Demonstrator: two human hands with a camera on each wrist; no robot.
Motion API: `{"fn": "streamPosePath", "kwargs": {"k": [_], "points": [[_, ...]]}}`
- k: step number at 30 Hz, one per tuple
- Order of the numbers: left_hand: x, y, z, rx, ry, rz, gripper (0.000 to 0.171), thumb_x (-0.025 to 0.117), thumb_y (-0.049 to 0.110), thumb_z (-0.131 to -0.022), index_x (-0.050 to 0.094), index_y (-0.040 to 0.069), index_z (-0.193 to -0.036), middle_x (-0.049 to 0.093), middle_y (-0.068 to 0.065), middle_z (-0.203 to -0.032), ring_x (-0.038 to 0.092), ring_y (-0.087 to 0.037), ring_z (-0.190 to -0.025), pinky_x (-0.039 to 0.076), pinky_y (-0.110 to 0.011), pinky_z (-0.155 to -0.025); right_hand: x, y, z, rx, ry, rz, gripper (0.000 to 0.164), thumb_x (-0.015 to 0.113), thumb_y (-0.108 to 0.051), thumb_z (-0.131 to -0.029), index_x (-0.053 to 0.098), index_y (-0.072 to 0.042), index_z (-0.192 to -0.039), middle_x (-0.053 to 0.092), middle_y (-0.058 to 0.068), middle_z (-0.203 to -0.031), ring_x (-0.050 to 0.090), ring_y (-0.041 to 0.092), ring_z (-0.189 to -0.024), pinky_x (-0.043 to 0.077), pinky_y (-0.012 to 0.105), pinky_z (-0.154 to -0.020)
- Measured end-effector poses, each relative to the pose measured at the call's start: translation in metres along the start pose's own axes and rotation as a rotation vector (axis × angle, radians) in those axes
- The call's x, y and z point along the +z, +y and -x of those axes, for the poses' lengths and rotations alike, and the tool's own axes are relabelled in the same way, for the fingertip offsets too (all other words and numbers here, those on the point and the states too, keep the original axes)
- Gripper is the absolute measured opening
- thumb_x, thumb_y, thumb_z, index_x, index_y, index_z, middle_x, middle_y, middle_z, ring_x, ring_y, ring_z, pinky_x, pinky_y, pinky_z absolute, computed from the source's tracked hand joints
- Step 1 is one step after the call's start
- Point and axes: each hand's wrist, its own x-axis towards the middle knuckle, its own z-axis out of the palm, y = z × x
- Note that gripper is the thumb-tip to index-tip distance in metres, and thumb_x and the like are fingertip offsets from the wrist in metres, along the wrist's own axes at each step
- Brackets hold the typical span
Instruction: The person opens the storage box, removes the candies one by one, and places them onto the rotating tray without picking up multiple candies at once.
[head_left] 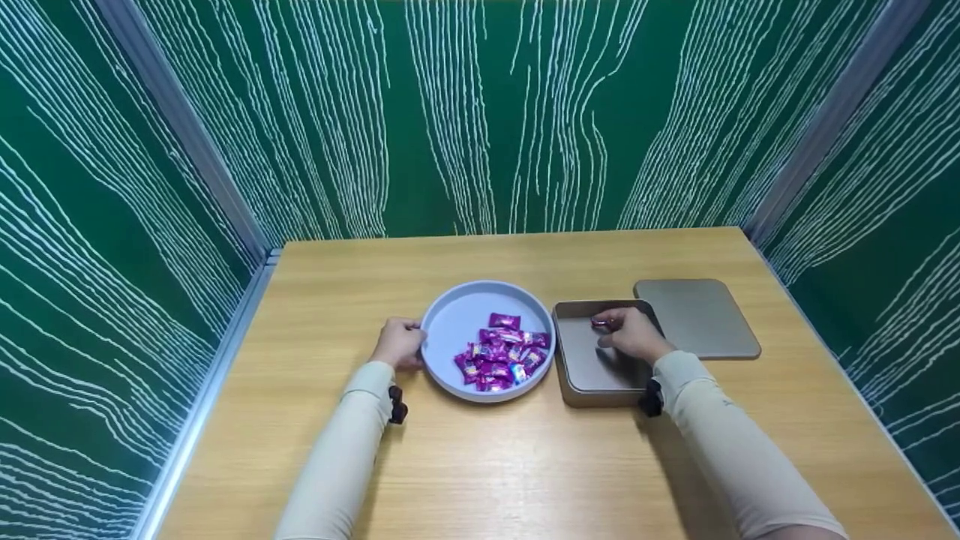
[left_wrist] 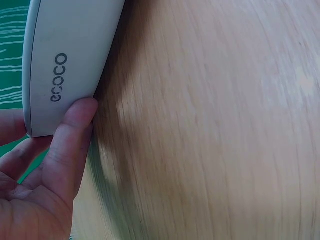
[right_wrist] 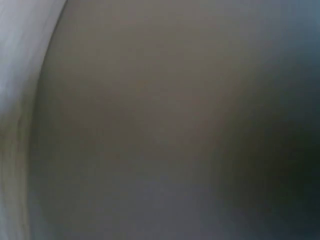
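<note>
A round pale lavender tray [head_left: 454, 311] holds a heap of purple-wrapped candies [head_left: 491, 352]. My left hand [head_left: 397, 343] grips its left edge; the left wrist view shows thumb and fingers [left_wrist: 80, 117] on the outer wall, beside the printed word "ecoco". To the right stands an open rectangular metal tin [head_left: 581, 360]. Inside its rim, my right hand [head_left: 636, 334] pinches a wrapped candy [head_left: 600, 324] between thumb and fingers, over the tin's left half. The right wrist view is blurred, filled by a close brownish surface.
The tin's flat lid [head_left: 701, 319] lies on the wooden table [head_left: 465, 465] at the right, behind the tin. Tray and tin stand side by side. Green panels [head_left: 442, 112] with white streaks enclose the table's back and sides.
</note>
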Motion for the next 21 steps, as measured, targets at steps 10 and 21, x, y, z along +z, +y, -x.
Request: {"fn": "streamPosePath", "kwargs": {"k": [10, 21], "points": [[-0.0001, -0.0011, -0.0025, 0.007, 0.0, -0.015, 0.035, 0.059, -0.004, -0.096, 0.077, -0.005, -0.126, 0.073, -0.016, -0.099, 0.068, -0.021, -0.073, 0.066, -0.036, -0.057, 0.0017, 0.0051, -0.0018, 0.021, -0.034, -0.026, 0.038, 0.075, 0.014, -0.087, 0.071, 0.016, -0.125, 0.078, 0.03, -0.112, 0.077, 0.037, -0.101, 0.058, 0.02, -0.071], [0.0009, -0.0014, -0.0045, -0.007, 0.003, -0.019, 0.029, 0.059, -0.003, -0.098, 0.078, -0.005, -0.12, 0.068, -0.013, -0.095, 0.066, -0.021, -0.073, 0.064, -0.032, -0.055, 0.0013, 0.0039, -0.0008, 0.077, 0.024, 0.044, 0.035, 0.074, 0.011, -0.088, 0.073, 0.015, -0.123, 0.074, 0.033, -0.119, 0.072, 0.041, -0.11, 0.064, 0.043, -0.092]]}}
